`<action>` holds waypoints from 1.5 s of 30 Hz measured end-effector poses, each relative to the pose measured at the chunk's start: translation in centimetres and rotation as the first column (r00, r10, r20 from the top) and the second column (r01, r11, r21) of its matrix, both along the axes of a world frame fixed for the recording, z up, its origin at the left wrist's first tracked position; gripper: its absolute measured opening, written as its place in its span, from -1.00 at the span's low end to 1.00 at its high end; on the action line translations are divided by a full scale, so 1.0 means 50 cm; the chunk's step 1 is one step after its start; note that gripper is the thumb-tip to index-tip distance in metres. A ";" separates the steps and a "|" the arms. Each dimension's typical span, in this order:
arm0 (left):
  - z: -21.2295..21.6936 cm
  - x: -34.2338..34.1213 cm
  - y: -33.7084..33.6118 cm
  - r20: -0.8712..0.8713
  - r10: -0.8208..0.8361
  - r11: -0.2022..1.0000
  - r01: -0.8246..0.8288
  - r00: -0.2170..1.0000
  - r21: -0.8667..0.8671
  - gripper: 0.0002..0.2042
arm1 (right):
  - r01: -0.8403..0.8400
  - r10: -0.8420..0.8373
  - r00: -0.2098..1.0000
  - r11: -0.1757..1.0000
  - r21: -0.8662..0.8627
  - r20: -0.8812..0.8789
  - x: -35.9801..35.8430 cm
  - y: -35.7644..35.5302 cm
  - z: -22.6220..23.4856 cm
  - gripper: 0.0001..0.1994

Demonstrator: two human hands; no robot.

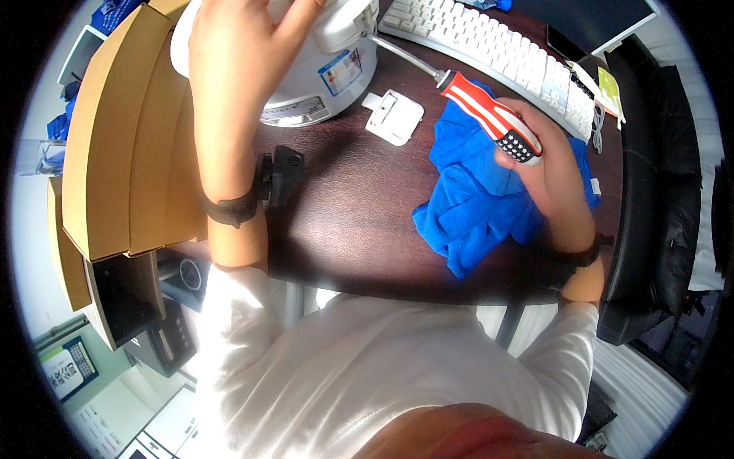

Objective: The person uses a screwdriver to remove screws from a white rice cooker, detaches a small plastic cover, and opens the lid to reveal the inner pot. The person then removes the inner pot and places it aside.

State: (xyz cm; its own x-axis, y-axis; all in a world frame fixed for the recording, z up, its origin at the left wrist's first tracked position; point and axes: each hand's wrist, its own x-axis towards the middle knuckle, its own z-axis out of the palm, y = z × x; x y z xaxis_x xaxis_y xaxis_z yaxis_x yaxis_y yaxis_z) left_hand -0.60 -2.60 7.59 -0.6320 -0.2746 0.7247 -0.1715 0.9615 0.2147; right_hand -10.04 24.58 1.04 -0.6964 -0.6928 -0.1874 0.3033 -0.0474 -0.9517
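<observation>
The left hand reaches to the upper left of the frame and lies over a white rounded appliance, the thumb set apart from the rest. Its fingertips run past the upper edge, so I cannot tell how firmly it grips.

The right hand, at the right of the frame, is closed around the handle of a screwdriver. The handle is red and white, with white stars on black toward its rear end. The metal shaft slants up and left, and its far end meets the appliance at the upper centre; whether it sits in a screw is too small to tell. The appliance stands on the dark table and bears a blue-edged label on its side.

Just beside the appliance, below and to its right, a small white cover with a tab lies on the table. A crumpled blue cloth spreads beneath the right hand and the handle. A white keyboard runs diagonally across the upper right, with a black phone beyond it. Cardboard boxes fill the left side of the frame.
</observation>
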 end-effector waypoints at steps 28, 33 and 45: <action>-0.006 -0.006 -0.009 -0.027 -0.015 1.000 0.015 1.000 0.013 -0.64 | 0.182 -0.084 0.492 0.983 0.008 -0.867 -0.004 0.018 -0.051 -0.66; -0.007 -0.006 -0.012 -0.029 -0.014 1.000 0.014 0.999 -0.008 -0.64 | 0.157 -0.074 0.493 0.988 0.004 -0.867 -0.003 0.006 -0.045 -0.69; 0.002 -0.006 -0.012 -0.074 -0.172 0.982 0.165 0.982 -0.092 -0.73 | 0.229 0.139 0.443 0.938 0.262 -0.886 -0.027 0.086 -0.075 -0.73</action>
